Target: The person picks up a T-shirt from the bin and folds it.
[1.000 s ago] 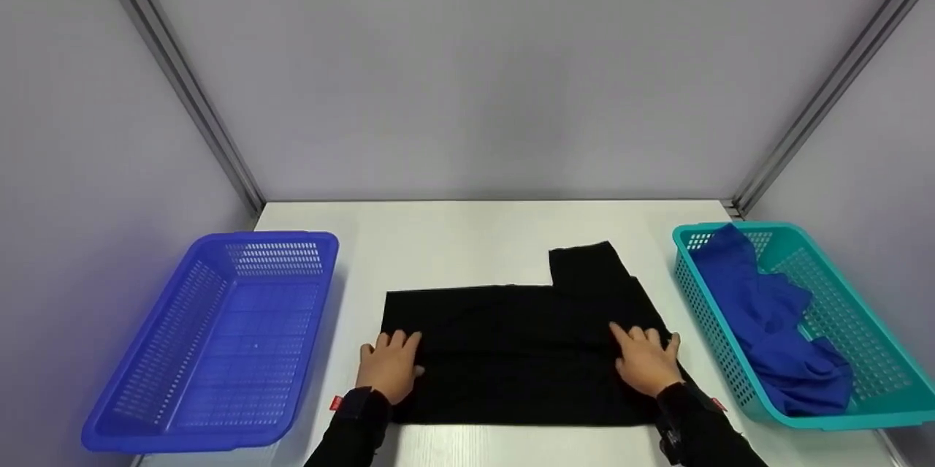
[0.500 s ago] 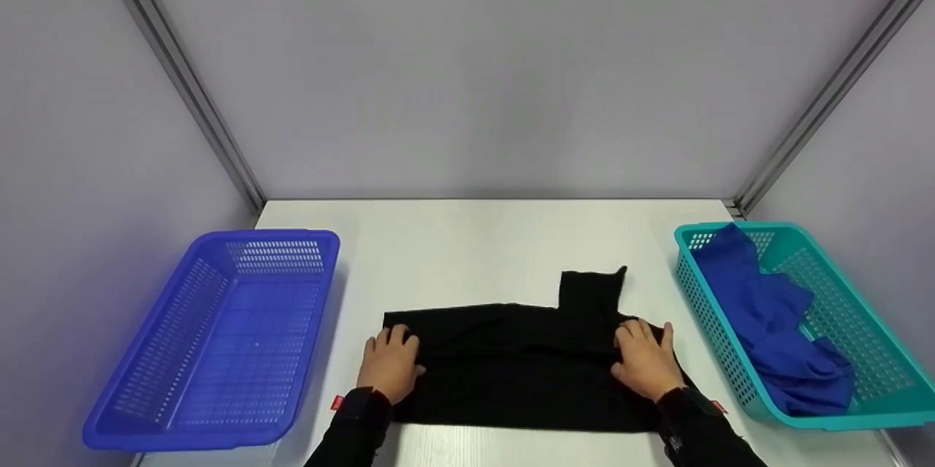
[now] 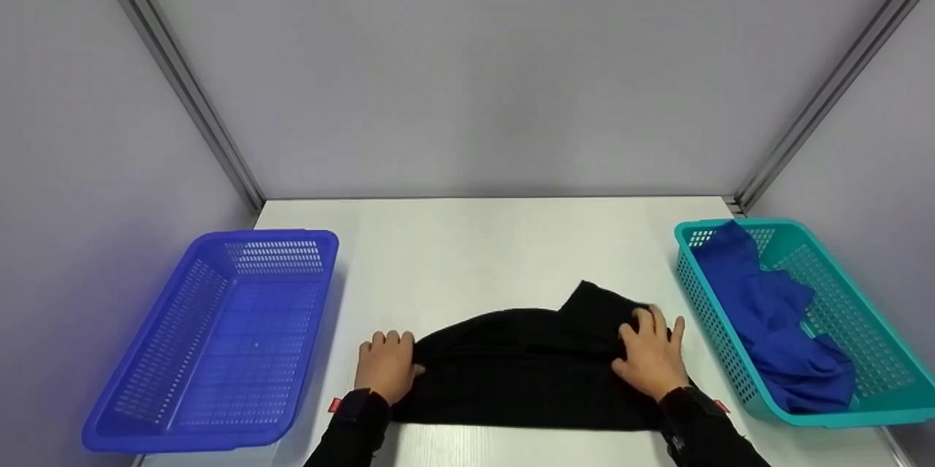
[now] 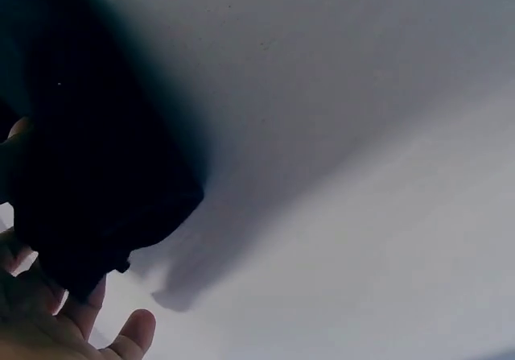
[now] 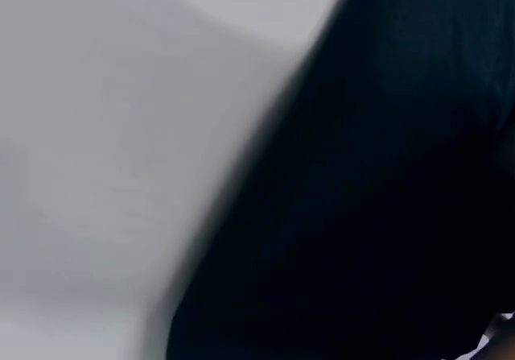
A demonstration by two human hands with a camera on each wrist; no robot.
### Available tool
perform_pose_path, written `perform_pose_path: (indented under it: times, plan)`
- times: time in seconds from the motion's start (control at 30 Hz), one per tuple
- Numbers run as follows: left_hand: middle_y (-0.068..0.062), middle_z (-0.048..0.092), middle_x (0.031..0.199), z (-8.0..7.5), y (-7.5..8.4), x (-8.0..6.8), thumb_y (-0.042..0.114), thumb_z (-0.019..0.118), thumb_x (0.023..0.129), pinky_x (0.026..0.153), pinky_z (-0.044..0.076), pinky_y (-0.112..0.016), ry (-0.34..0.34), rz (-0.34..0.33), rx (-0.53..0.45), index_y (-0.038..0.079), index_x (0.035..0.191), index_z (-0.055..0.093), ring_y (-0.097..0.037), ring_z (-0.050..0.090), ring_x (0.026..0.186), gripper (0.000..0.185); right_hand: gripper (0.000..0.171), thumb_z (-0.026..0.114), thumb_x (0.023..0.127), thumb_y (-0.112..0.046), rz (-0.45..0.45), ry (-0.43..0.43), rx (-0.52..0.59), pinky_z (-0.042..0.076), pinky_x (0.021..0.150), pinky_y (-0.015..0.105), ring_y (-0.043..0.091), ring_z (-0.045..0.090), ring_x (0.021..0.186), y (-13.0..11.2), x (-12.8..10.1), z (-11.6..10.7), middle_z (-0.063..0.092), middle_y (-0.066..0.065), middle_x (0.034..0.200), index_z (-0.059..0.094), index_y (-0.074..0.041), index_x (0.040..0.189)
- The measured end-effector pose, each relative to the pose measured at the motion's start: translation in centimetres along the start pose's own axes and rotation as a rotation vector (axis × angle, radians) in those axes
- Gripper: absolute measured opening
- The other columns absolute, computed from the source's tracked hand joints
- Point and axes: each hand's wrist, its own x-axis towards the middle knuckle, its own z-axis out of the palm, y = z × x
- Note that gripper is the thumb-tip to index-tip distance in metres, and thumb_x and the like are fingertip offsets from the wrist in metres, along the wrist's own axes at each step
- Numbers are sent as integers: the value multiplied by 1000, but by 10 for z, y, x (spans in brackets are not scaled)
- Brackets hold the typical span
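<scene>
A black garment [image 3: 511, 386] lies folded on the white table, its far edge bowed up in an arc between my hands. A short, sleeve-like flap [image 3: 595, 302] sticks out at its far right. At the left end, my left hand [image 3: 386, 366] grips the far corner. The left wrist view shows fingers [image 4: 84, 308] behind the dark cloth [image 4: 105, 151], with a thumb on the other side. My right hand [image 3: 650, 357] grips the far right part near the flap with bent fingers. Dark cloth [image 5: 354, 231] fills much of the right wrist view and hides most of that hand.
To the left stands a blue plastic basket [image 3: 330, 262] with nothing in it. A teal basket [image 3: 803, 419] at the right holds a crumpled blue cloth [image 3: 774, 335]. Grey panels [image 3: 497, 72] close off the table's back and sides.
The garment's far edge and flap have come toward me, and the garment has become narrower front to back. Both hands have drawn that edge in with their fingers; the wrists have hardly moved.
</scene>
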Motion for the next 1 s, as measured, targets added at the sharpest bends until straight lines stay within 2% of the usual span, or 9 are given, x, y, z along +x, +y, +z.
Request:
perform_pose_path:
  times: [0.1, 0.27, 0.43, 0.5, 0.57, 0.67, 0.77, 0.87, 1.0]
  plan:
    - [-14, 54, 92, 2, -1, 0, 30, 89, 76, 76, 46, -52, 44, 10, 13, 5, 92, 58, -36, 52, 89, 43, 26, 75, 78, -11, -4, -46, 56, 10, 112, 78, 63, 27, 140, 0, 0, -2, 44, 32, 146, 58, -6, 96]
    - [-12, 53, 103, 4, -4, 0, 28, 91, 74, 79, 48, -52, 85, 24, 8, 6, 96, 58, -37, 52, 96, 46, 32, 73, 80, -1, -13, -65, 124, 12, 108, 82, 53, 50, 125, -1, 1, -4, 57, 22, 130, 58, -5, 108]
    - [-10, 59, 93, 5, -3, -3, 27, 88, 78, 78, 48, -52, 69, 57, 27, 7, 96, 57, -36, 57, 91, 40, 59, 73, 78, 6, -32, -39, 124, 13, 106, 82, 48, 53, 119, -1, 0, -4, 61, 21, 126, 54, 0, 134]
    - [-10, 60, 91, 6, -2, -4, 26, 88, 79, 76, 48, -51, 78, 73, 28, 8, 95, 57, -36, 58, 88, 39, 71, 72, 77, 5, -6, -61, 110, 15, 106, 82, 48, 51, 121, -1, 1, -6, 59, 24, 128, 48, 4, 144]
    - [-11, 61, 89, 6, -2, -5, 25, 88, 78, 74, 48, -51, 99, 87, 36, 7, 95, 56, -35, 58, 86, 40, 75, 73, 77, 0, 44, -110, 85, 15, 105, 83, 50, 48, 122, -3, 3, -9, 57, 26, 126, 45, 6, 147]
    - [-11, 58, 89, 7, -2, -6, 24, 89, 76, 70, 48, -49, 130, 101, 44, 6, 95, 56, -34, 57, 84, 42, 64, 74, 79, -6, 130, -174, 62, 15, 104, 83, 51, 46, 120, -7, 7, -13, 56, 26, 120, 54, 7, 139]
    - [-11, 52, 88, 6, -1, -5, 24, 90, 74, 67, 47, -48, 162, 110, 58, 6, 92, 55, -33, 54, 83, 43, 43, 76, 79, -8, 142, -150, 46, 16, 104, 82, 50, 45, 115, -9, 8, -13, 53, 22, 111, 64, 3, 119]
    - [-11, 50, 87, 4, -1, -5, 25, 90, 73, 66, 46, -46, 165, 113, 71, 5, 91, 54, -32, 52, 82, 45, 35, 81, 75, -2, 52, -30, 35, 17, 105, 81, 49, 47, 114, -9, 6, -7, 52, 19, 111, 62, -3, 104]
    - [-10, 51, 88, -2, -1, -4, 32, 88, 77, 72, 45, -48, 103, 112, 62, 7, 96, 55, -32, 51, 85, 45, 46, 85, 67, 2, -114, 96, 6, 16, 108, 81, 49, 53, 118, -5, 2, 1, 57, 18, 111, 52, -8, 97]
